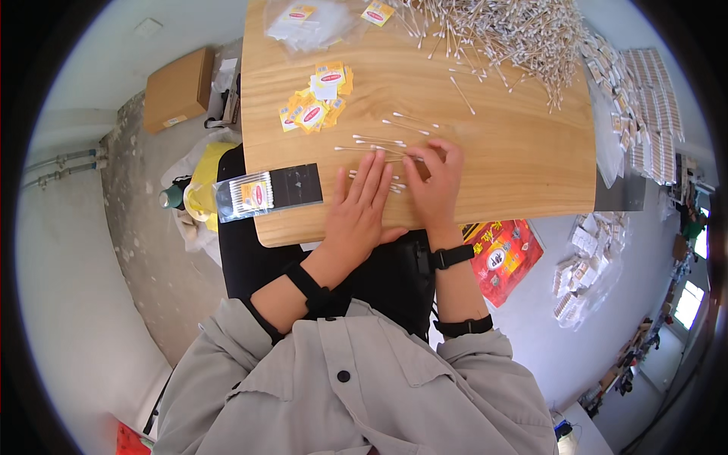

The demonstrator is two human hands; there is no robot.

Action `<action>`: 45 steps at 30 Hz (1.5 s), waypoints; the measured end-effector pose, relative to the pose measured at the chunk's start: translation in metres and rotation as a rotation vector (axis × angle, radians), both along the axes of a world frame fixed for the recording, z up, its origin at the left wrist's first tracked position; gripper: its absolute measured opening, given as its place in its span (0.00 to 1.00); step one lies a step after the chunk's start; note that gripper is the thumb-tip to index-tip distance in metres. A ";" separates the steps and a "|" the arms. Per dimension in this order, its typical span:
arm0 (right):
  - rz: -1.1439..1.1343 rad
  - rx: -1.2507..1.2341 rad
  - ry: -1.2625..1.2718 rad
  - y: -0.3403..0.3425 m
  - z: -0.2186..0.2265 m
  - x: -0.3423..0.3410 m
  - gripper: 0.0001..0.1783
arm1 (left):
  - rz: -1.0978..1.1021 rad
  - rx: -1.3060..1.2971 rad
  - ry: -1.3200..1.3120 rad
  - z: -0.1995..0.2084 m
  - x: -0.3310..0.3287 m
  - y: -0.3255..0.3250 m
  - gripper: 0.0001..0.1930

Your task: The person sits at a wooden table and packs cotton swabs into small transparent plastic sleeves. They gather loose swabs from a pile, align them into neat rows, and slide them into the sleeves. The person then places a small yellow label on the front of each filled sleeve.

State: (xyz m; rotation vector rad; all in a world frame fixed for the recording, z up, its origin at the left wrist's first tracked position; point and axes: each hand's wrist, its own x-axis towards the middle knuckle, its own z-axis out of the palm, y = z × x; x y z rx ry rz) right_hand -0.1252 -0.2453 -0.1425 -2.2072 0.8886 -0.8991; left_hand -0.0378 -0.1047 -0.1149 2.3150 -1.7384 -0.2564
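Observation:
My left hand [358, 203] lies flat, fingers stretched out, over several cotton swabs [394, 184] on the wooden table. Swab tips show on both sides of its fingers. To its right, the thumb and bent forefinger of my right hand [438, 182] close around the end of one cotton swab [394, 152]. More loose swabs [379, 139] lie just beyond my fingertips. Left of my left hand, a clear packet [246, 196] holds a row of swabs and a yellow-and-white card; it rests by a dark strip [297, 186] at the table's edge.
Yellow-and-white cards [312, 106] lie in a loose pile at the left. Clear plastic bags [318, 26] are at the far edge, and a large swab heap [508, 38] covers the far right. Filled packs [644, 114] stand beyond the right edge. A cardboard box [178, 89] sits left.

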 end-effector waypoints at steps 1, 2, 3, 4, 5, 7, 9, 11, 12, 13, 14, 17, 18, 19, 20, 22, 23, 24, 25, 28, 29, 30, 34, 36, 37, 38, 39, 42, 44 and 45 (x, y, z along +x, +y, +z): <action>0.024 -0.016 0.013 -0.001 0.000 0.000 0.09 | 0.000 0.001 0.002 -0.001 -0.001 0.000 0.56; 0.048 -0.032 0.026 -0.002 0.000 -0.002 0.09 | -0.001 0.003 0.005 -0.001 -0.002 0.000 0.55; 0.048 0.037 -0.003 -0.003 0.001 -0.001 0.08 | 0.001 0.003 0.003 -0.001 0.000 0.000 0.55; 0.048 0.106 -0.032 -0.002 0.002 -0.001 0.07 | -0.002 0.000 0.018 -0.002 0.000 0.000 0.56; 0.048 0.174 -0.061 -0.003 0.003 -0.001 0.07 | -0.004 -0.002 0.033 -0.003 0.000 0.000 0.56; 0.002 0.150 -0.052 -0.011 0.009 0.002 0.06 | 0.002 -0.004 0.048 -0.004 0.000 0.002 0.56; -0.065 0.135 -0.026 -0.024 0.014 0.006 0.06 | 0.006 -0.010 0.050 -0.005 0.000 0.003 0.56; -0.161 0.126 0.019 -0.042 0.014 0.012 0.07 | -0.007 -0.006 0.057 -0.003 0.000 0.001 0.56; -0.142 0.084 0.041 -0.051 0.011 0.016 0.07 | -0.011 -0.002 0.057 -0.001 0.000 0.002 0.56; -0.125 0.041 0.064 -0.060 0.010 0.020 0.07 | -0.021 0.008 0.062 0.001 0.000 0.003 0.56; -0.108 -0.002 0.086 -0.064 0.008 0.021 0.07 | -0.031 0.018 0.067 0.004 0.001 0.004 0.56; 0.098 0.103 0.125 -0.063 0.009 0.027 0.09 | -0.046 0.011 0.074 0.005 0.005 0.008 0.55; 0.108 0.058 0.108 -0.062 0.009 0.027 0.10 | -0.049 0.000 0.077 0.004 0.006 0.008 0.55; 0.117 0.012 0.091 -0.059 0.010 0.025 0.10 | -0.053 -0.010 0.078 0.005 0.007 0.008 0.56; 0.125 -0.034 0.075 -0.055 0.011 0.021 0.11 | -0.058 -0.021 0.079 0.005 0.007 0.007 0.56; 0.058 0.026 0.061 -0.042 0.018 0.008 0.12 | -0.040 -0.039 0.099 0.004 0.009 0.005 0.58; 0.026 0.056 0.054 -0.034 0.021 0.002 0.13 | -0.021 -0.044 0.120 0.002 0.010 0.004 0.60; -0.005 0.133 -0.014 -0.024 0.024 -0.004 0.14 | -0.003 -0.049 0.139 0.001 0.011 0.004 0.61; -0.043 0.206 -0.080 -0.012 0.025 -0.010 0.15 | 0.042 -0.037 0.145 0.001 0.013 0.001 0.63; -0.162 0.375 -0.283 0.002 0.006 -0.008 0.19 | 0.142 -0.025 0.146 0.002 0.026 -0.004 0.67; -0.203 0.423 -0.352 0.004 -0.002 -0.007 0.20 | 0.155 -0.039 0.137 0.001 0.033 -0.005 0.68; -0.188 0.422 -0.352 0.004 -0.005 -0.002 0.21 | 0.178 -0.050 0.122 0.000 0.039 -0.007 0.68; -0.091 0.499 -0.445 -0.003 -0.018 0.014 0.26 | 0.147 -0.066 0.161 -0.006 0.036 -0.021 0.68; -0.021 0.572 -0.536 -0.008 -0.028 0.019 0.28 | 0.129 -0.097 0.174 -0.010 0.022 -0.033 0.66; 0.014 0.604 -0.581 -0.012 -0.032 0.021 0.29 | 0.119 -0.103 0.147 -0.011 0.018 -0.036 0.66; 0.050 0.636 -0.625 -0.017 -0.035 0.022 0.30 | 0.109 -0.109 0.120 -0.011 0.014 -0.039 0.65; 0.013 0.669 -0.621 -0.019 -0.033 0.018 0.30 | 0.105 -0.110 0.095 -0.014 0.013 -0.041 0.65; -0.067 0.729 -0.618 -0.013 -0.011 0.003 0.32 | 0.139 -0.150 0.068 -0.019 0.016 -0.049 0.64; -0.086 0.717 -0.630 -0.006 -0.002 0.004 0.33 | 0.139 -0.184 0.068 -0.023 0.020 -0.056 0.65; -0.084 0.711 -0.632 -0.004 -0.003 0.002 0.33 | 0.135 -0.198 0.070 -0.022 0.021 -0.059 0.65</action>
